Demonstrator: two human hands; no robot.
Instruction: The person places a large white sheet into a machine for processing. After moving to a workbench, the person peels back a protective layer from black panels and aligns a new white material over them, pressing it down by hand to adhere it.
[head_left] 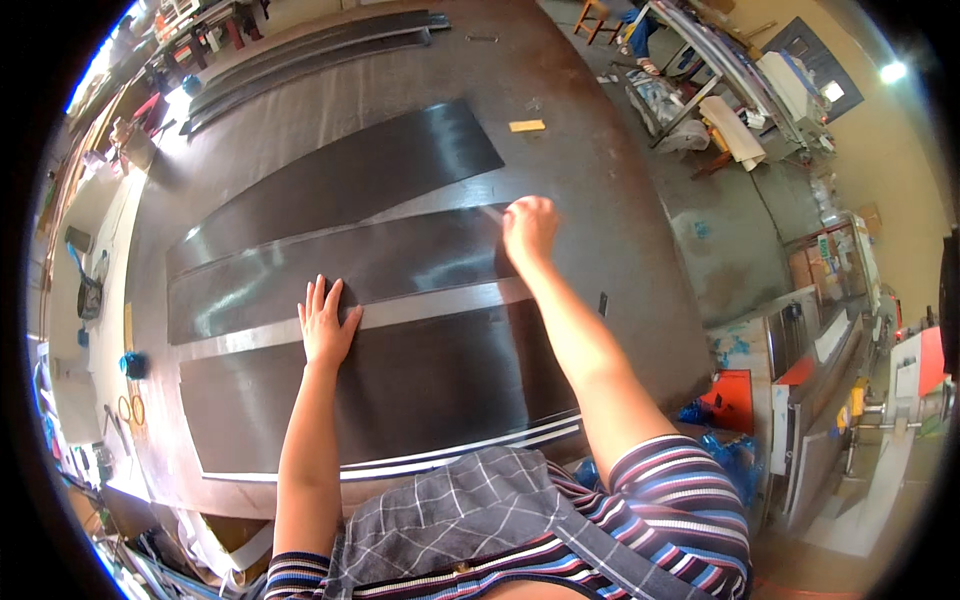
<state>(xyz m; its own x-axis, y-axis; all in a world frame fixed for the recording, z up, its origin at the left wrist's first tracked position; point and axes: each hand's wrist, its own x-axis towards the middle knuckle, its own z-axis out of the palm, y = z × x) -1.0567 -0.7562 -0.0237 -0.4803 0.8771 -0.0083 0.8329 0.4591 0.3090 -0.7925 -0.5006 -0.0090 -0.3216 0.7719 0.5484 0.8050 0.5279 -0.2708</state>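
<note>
My left hand (326,322) lies flat with its fingers spread. Its fingertips rest on the near edge of a glossy black sheet (270,285), and its palm is over the pale gap in front of it. At the right end of that sheet, my right hand (530,232) is closed in a fist. A small pale, blurred thing (493,213) sticks out to its left, too smeared to name. A second black sheet (440,350) lies nearer to me, partly under my left wrist. Beyond the middle one is a third black sheet (350,165), set at an angle.
White strips (460,447) run along the table's near edge. Long dark strips (310,65) lie at the far end. A yellow piece (526,126) and a small dark piece (603,304) sit on the grey table (590,190). Rolls of tape (131,408) are at the left.
</note>
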